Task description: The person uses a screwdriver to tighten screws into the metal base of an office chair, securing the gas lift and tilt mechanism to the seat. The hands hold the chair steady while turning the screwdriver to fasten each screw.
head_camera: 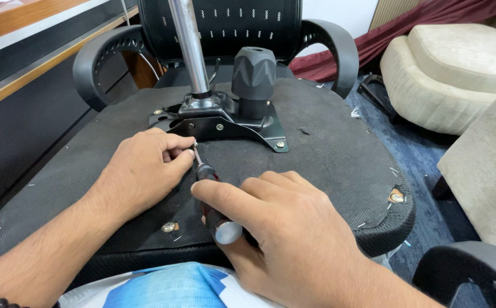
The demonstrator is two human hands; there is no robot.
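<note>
An office chair lies upside down, its black seat underside (328, 154) facing me. A black metal mounting plate (225, 122) is bolted to it, with a chrome gas-lift column (189, 45) and a grey knob (253, 77) rising from it. My right hand (293, 234) grips a screwdriver (212, 199) with a dark handle and silver end cap. Its shaft points up at the near edge of the plate. My left hand (142, 171) pinches the shaft near the tip, steadying it there. The tip itself is hidden by my fingers.
Two black armrests (96, 54) curve up at the back beside the mesh backrest (242, 23). A beige pouf (447, 74) and a grey cushion (487, 165) stand at the right on blue carpet. A wooden desk edge (25, 74) runs along the left. Another armrest (464, 268) lies bottom right.
</note>
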